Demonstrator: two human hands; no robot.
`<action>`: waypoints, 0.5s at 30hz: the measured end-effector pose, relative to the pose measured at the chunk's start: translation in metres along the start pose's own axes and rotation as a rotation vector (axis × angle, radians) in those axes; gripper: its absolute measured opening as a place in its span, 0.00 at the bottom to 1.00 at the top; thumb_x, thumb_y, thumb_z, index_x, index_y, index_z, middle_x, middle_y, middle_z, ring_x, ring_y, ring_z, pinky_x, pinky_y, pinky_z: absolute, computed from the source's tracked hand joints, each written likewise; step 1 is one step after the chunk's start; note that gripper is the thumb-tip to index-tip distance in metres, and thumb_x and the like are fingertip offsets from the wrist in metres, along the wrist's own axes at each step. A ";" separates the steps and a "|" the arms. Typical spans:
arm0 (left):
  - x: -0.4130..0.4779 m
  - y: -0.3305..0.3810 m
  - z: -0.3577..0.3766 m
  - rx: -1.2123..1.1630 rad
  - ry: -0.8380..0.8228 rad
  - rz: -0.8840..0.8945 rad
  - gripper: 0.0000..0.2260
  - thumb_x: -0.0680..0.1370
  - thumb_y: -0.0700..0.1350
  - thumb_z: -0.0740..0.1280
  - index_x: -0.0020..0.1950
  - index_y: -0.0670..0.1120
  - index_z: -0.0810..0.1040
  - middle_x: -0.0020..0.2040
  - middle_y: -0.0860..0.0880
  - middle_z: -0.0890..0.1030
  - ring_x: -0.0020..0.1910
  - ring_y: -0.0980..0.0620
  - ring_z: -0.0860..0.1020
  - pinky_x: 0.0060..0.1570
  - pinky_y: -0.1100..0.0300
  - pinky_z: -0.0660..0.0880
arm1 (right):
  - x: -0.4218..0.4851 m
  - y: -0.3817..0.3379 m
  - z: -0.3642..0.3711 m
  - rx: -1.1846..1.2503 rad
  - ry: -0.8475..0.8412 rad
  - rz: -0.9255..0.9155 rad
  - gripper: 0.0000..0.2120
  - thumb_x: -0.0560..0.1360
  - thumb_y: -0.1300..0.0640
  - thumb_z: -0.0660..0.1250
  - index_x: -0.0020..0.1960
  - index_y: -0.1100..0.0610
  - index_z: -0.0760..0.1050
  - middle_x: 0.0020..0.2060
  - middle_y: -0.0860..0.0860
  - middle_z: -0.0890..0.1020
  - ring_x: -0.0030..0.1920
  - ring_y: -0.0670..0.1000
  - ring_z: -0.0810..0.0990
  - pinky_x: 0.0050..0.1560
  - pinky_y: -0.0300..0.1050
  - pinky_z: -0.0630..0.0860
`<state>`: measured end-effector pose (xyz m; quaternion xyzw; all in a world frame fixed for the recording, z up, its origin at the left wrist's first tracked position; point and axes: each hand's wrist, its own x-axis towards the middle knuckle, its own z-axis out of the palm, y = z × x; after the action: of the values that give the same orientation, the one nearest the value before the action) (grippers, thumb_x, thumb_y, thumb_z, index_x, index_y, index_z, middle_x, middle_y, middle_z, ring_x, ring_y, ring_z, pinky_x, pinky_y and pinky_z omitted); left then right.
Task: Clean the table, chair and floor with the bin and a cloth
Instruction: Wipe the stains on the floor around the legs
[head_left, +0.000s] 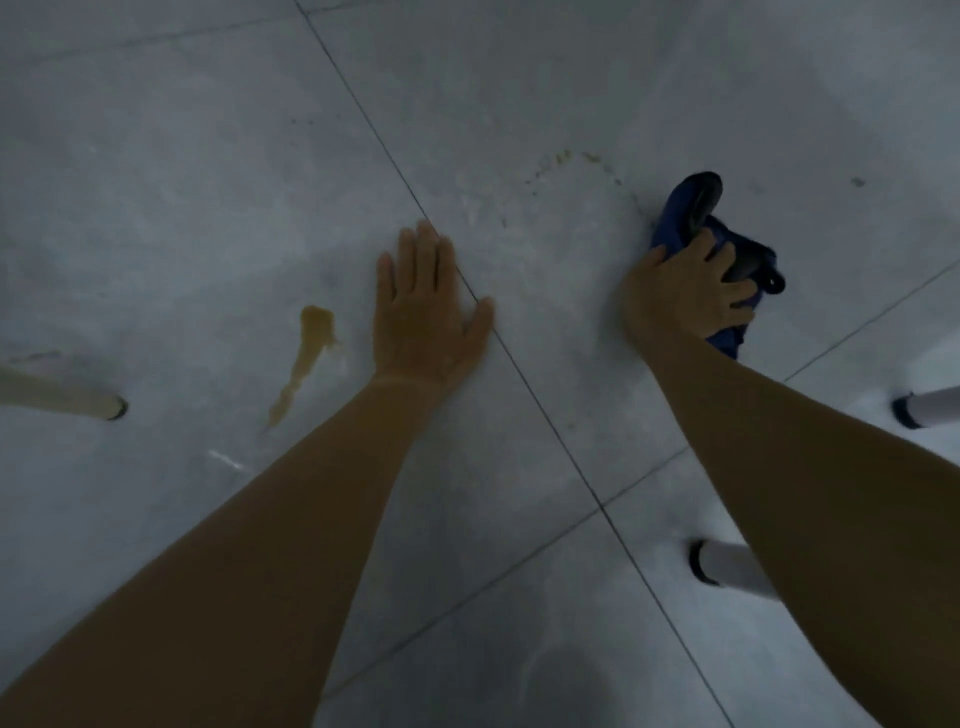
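Note:
I look down at a grey tiled floor (208, 182). My right hand (685, 296) grips a bunched dark blue cloth (691, 208) and holds it against the floor at the right. Just left of the cloth runs a faint arc of yellowish specks (566, 158). My left hand (423, 306) lies flat on the floor with straight fingers, across a tile joint. To its left is a brown liquid streak (306, 353), apart from the hand. The bin, table top and chair seat are out of sight.
A beige furniture leg (67, 397) comes in from the left edge. Two white legs with dark feet (727, 566) (930, 408) stand at the right, close to my right forearm. A small white scrap (226, 460) lies below the streak.

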<state>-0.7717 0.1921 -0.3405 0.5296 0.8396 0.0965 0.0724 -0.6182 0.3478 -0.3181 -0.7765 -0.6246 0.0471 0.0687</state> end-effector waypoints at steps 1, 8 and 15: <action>0.003 -0.002 0.001 0.010 0.014 -0.018 0.36 0.76 0.61 0.42 0.78 0.39 0.46 0.78 0.41 0.45 0.77 0.43 0.43 0.75 0.47 0.42 | 0.009 -0.006 0.001 -0.015 0.005 -0.040 0.27 0.79 0.45 0.52 0.75 0.53 0.54 0.75 0.54 0.56 0.72 0.67 0.54 0.69 0.66 0.51; 0.006 -0.001 0.006 0.003 0.050 -0.055 0.37 0.76 0.62 0.44 0.78 0.40 0.45 0.79 0.42 0.45 0.77 0.44 0.43 0.76 0.48 0.43 | 0.046 -0.067 0.001 -0.004 -0.104 -0.499 0.25 0.78 0.46 0.55 0.73 0.52 0.59 0.73 0.53 0.62 0.71 0.65 0.58 0.70 0.62 0.53; 0.005 0.000 0.006 -0.026 0.064 -0.057 0.37 0.77 0.62 0.48 0.78 0.39 0.45 0.79 0.42 0.45 0.78 0.46 0.43 0.76 0.49 0.42 | -0.003 -0.081 0.008 0.073 -0.133 -0.875 0.25 0.73 0.46 0.55 0.70 0.47 0.65 0.71 0.47 0.67 0.68 0.61 0.64 0.65 0.56 0.59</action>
<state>-0.7731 0.1969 -0.3461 0.5011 0.8550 0.1224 0.0549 -0.6981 0.3623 -0.3124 -0.4313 -0.8955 0.0852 0.0693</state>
